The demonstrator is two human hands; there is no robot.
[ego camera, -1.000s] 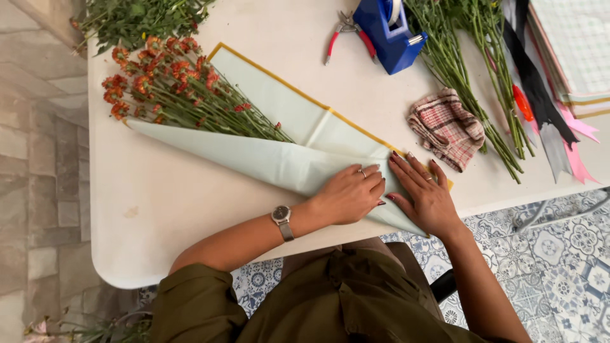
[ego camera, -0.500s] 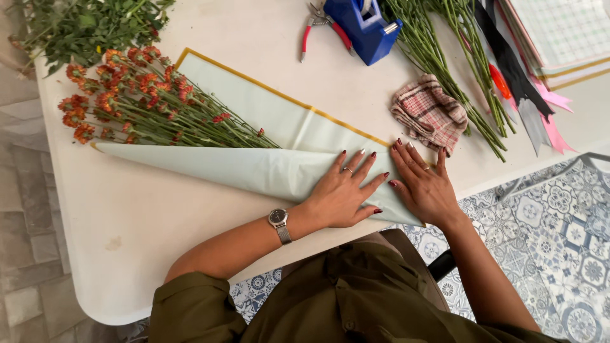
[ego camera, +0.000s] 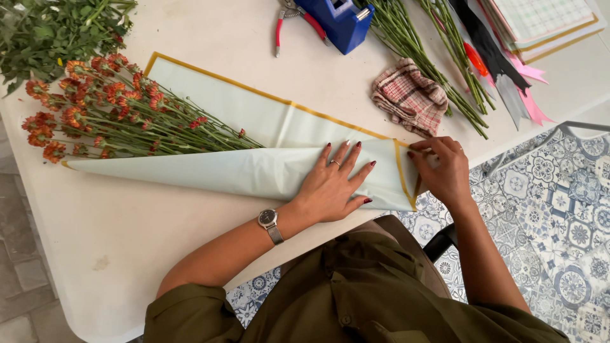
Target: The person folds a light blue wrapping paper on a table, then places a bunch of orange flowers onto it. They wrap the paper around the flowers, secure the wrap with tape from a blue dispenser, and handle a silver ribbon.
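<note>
I am pressing my left hand (ego camera: 333,184), fingers spread flat, on the pale wrapping paper (ego camera: 254,171) near the table's (ego camera: 95,254) front edge; my right hand (ego camera: 445,168) is pinching its gold-trimmed corner around the orange flowers (ego camera: 108,114).

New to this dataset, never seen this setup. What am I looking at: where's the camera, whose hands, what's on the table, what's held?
There is no machine here. A person works with two bare hands, and the single camera sits on their head, looking down at a white table.

The left hand lies flat, fingers spread, pressing down a pale green wrapping sheet with a yellow border. The sheet is folded over the stems of a bunch of orange flowers, whose heads stick out at the left. The right hand pinches the sheet's edge at its right end.

Also on the table: loose greenery at top left, red-handled pliers, a blue tape dispenser, bare green stems, a crumpled checked cloth, ribbons and stacked paper.
</note>
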